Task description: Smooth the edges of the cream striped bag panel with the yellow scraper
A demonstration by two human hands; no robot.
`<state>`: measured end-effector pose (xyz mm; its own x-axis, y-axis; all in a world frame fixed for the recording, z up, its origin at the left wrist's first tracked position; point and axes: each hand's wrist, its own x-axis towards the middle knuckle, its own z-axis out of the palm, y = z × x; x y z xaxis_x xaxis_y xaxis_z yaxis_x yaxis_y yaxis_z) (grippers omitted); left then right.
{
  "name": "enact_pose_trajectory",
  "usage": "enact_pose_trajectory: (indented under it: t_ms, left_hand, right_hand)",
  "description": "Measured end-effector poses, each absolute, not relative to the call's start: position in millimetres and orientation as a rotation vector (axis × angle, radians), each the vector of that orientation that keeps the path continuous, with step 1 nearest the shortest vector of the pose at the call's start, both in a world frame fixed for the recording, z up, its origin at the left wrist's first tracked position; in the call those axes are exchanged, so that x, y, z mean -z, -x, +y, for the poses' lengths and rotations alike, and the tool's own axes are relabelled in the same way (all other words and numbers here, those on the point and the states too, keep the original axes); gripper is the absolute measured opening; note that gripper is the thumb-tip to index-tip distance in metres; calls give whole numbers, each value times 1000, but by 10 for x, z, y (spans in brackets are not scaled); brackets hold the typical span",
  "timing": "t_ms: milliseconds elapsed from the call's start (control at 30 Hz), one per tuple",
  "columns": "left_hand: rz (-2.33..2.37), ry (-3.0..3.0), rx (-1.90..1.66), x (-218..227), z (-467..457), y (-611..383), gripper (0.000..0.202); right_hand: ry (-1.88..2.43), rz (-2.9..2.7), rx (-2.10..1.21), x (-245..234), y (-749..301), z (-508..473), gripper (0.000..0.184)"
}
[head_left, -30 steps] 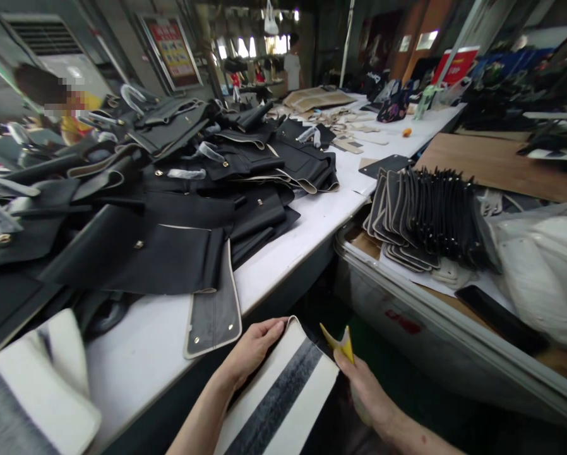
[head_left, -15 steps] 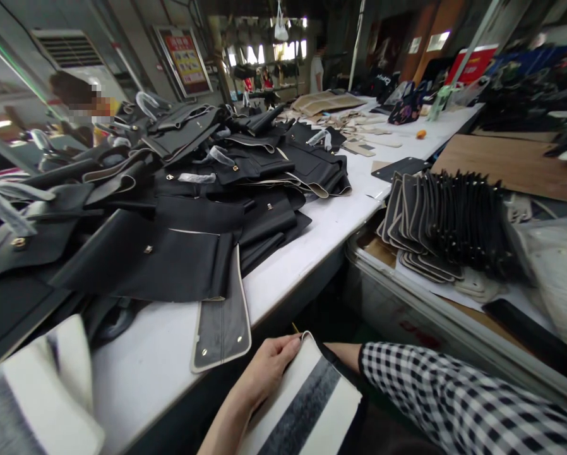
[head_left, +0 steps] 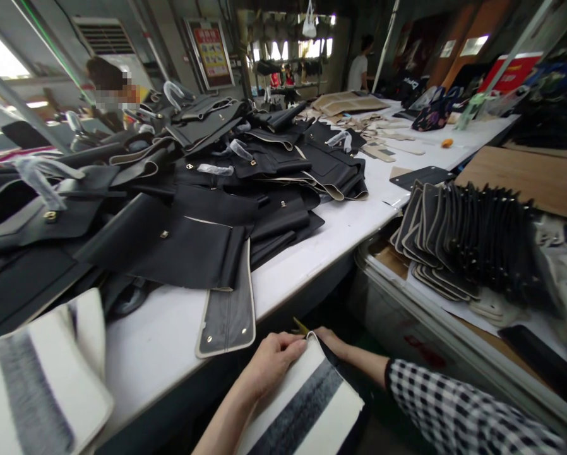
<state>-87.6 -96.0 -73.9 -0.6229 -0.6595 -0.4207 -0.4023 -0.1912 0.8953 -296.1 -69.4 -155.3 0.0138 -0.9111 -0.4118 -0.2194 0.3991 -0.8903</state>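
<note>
My left hand (head_left: 276, 357) is closed on the upper edge of a black leather bag piece (head_left: 307, 404), thumb on its cream lining with a dark grey stripe. My right hand (head_left: 329, 342) is behind the top corner of that piece, its fingers partly hidden. A slim yellow pointed tool (head_left: 301, 326) sticks out from its fingertips, beside the edge; its exact kind is not clear. On the table to the left lies another cream piece with a grey stripe (head_left: 37, 379). A grey panel with two metal snaps (head_left: 226, 322) hangs slightly over the table's edge.
A heap of black leather bag parts (head_left: 208, 208) covers much of the white table (head_left: 283, 278). At right, a row of black panels (head_left: 473, 234) stands on a lower bench (head_left: 435, 309). A person (head_left: 108, 88) is at the far left, another person (head_left: 358, 69) at the back.
The view has turned slightly left. My right hand has come out further from behind the bag piece, and more of the yellow tool shows. My left hand keeps its hold.
</note>
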Motion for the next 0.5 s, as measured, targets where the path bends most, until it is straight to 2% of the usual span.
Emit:
enact_pose_trajectory:
  t_ms: [67, 167, 233, 300, 400, 500]
  left_hand:
    - [-1789, -1305, 1911, 746, -951, 876, 45]
    - [-1704, -1422, 1860, 774, -937, 886, 59]
    - [-1673, -1461, 1837, 802, -928, 892, 69]
    - [-1654, -1470, 1818, 831, -918, 895, 77]
    - [-1639, -1472, 1797, 849, -901, 900, 89]
    - [-1633, -1491, 1784, 814, -889, 914, 94]
  right_hand:
    - [1063, 1434, 541, 1415, 3185, -749, 57]
    - [1078, 1199, 206, 1093, 3541, -728, 78]
    - [1130, 1065, -2, 897, 3665, -710, 72]
    - [1246, 1045, -68, 775, 3662, -747, 64]
    - [1565, 1234, 33, 698, 3526, -935, 58]
    - [1996, 1442, 91, 625, 3390, -1199, 67]
